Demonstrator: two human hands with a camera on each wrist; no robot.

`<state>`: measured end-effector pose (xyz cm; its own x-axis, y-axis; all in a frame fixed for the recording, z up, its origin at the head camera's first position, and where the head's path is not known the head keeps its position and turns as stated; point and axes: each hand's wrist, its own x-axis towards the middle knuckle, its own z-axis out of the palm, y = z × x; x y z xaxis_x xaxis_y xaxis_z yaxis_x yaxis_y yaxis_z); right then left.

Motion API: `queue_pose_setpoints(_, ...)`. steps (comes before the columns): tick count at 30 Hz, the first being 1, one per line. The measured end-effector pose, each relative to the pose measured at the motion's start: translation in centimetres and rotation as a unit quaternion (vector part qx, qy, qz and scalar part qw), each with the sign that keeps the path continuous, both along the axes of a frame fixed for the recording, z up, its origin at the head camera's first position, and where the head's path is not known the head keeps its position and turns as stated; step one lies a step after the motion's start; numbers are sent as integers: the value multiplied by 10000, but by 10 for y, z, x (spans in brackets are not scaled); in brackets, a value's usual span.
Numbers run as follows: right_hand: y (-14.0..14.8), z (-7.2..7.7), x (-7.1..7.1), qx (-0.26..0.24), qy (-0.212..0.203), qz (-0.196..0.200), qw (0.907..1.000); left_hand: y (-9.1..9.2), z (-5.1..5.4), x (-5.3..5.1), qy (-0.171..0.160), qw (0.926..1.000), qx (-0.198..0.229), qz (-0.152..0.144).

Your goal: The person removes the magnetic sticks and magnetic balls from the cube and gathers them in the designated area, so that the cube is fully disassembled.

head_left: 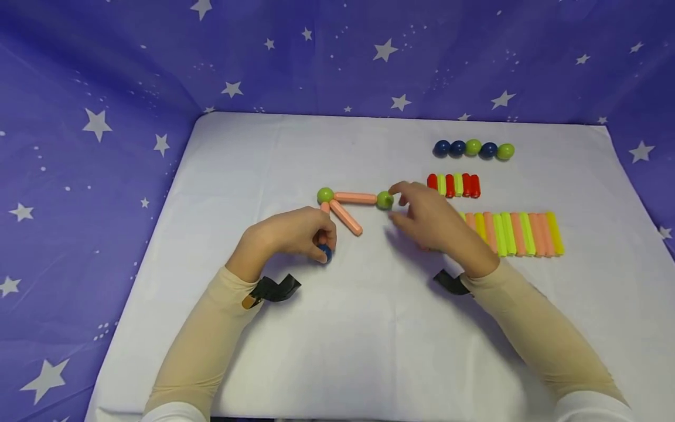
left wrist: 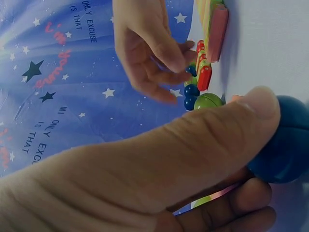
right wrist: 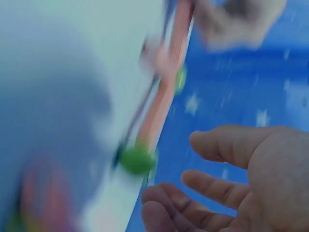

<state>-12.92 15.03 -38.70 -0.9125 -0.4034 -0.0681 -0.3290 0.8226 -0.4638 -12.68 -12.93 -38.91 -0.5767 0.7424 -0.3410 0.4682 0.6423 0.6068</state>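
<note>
In the head view my left hand (head_left: pixel 292 233) pinches a dark blue ball (head_left: pixel 326 254) between thumb and fingers. The left wrist view shows that blue ball (left wrist: pixel 287 150) close up beside the thumb. From a green ball (head_left: pixel 325 195) just beyond, one pink rod (head_left: pixel 355 198) runs right to another green ball (head_left: pixel 385 200). A second pink rod (head_left: pixel 346 217) slants toward me, and a third pink rod (head_left: pixel 324 207) runs under the left hand, its lower end hidden. My right hand (head_left: pixel 432 220) hovers beside the right green ball, fingers apart and holding nothing.
At the back right lies a row of blue and green balls (head_left: pixel 473 147). Nearer are short red and green rods (head_left: pixel 450 185), then a row of long pink, green and yellow rods (head_left: pixel 519 234), partly behind the right hand. A starry purple curtain (head_left: pixel 316 64) borders the white table (head_left: pixel 337 351).
</note>
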Motion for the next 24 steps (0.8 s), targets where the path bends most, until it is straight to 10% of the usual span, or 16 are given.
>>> queue_pose_setpoints(9,-73,-28,3,370,393,923,9943,1,0,-2,-16,10000,34,-49)
queue_pose_setpoints(16,-75,-40,4,542,740,929,9914,5,-3,-2,29,10000,7,-85)
queue_pose_setpoints(24,-46,-30,18,383,31,754,9964,1,-1,-1,76,10000,-20,-36)
